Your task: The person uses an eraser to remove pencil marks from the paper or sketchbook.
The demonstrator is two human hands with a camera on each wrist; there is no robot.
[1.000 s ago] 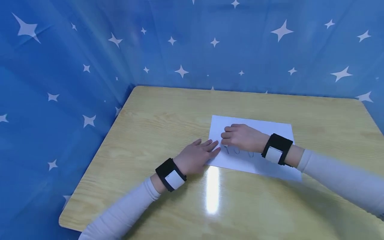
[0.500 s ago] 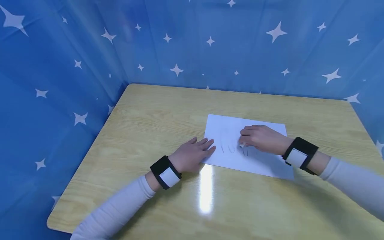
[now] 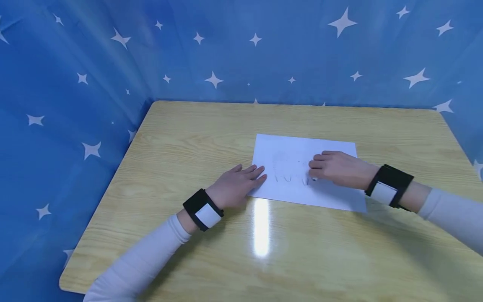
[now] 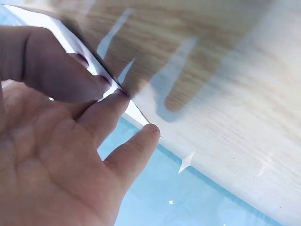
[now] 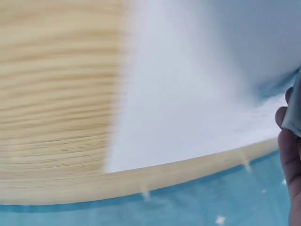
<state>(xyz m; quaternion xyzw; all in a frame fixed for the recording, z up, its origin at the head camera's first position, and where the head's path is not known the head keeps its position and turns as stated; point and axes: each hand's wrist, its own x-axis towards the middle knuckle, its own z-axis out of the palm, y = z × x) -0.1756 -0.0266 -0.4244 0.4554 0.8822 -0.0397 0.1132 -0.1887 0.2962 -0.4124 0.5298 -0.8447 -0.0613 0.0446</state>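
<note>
The person's left hand (image 3: 232,185) lies with fingers spread on the left edge of the paper (image 3: 269,147), likely bracing it against the table (image 3: 188,138); the right hand (image 3: 341,168) pinches a small pale block (image 5: 293,113) just beside the dark strokes (image 3: 288,180), apparently for firm control.

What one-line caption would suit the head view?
Left hand rests at the edge of a white sheet while the right hand grips a small pale object beside faint dark marks.

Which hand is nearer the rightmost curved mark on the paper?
Right: right hand sits just right of the mark; left hand is farther, at the left edge of the paper.
</note>
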